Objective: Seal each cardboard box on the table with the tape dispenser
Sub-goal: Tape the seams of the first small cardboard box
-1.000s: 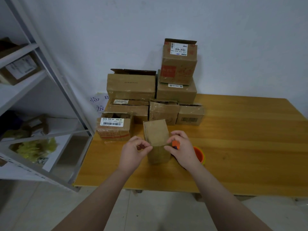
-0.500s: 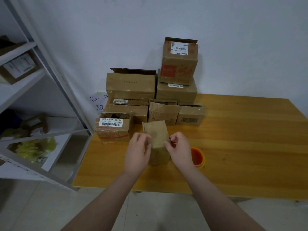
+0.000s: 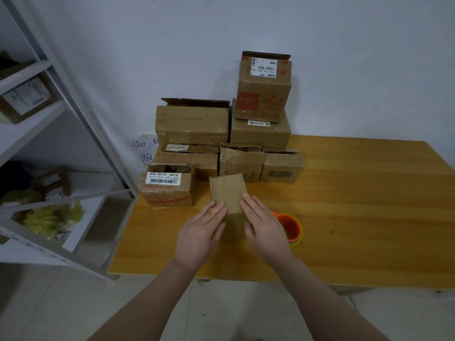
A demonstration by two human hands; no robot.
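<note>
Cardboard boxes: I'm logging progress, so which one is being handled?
The small plain box nearest the person, before the stack. Left hand and right hand rest flat on it; the others are untouched.

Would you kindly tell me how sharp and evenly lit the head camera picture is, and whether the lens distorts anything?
Head view: dim, flat light, no glare; the right hand and the lower part of the small box look slightly motion-blurred, the left hand less so; the wide lens leans the shelf post strongly; the barcode label is readable.
</note>
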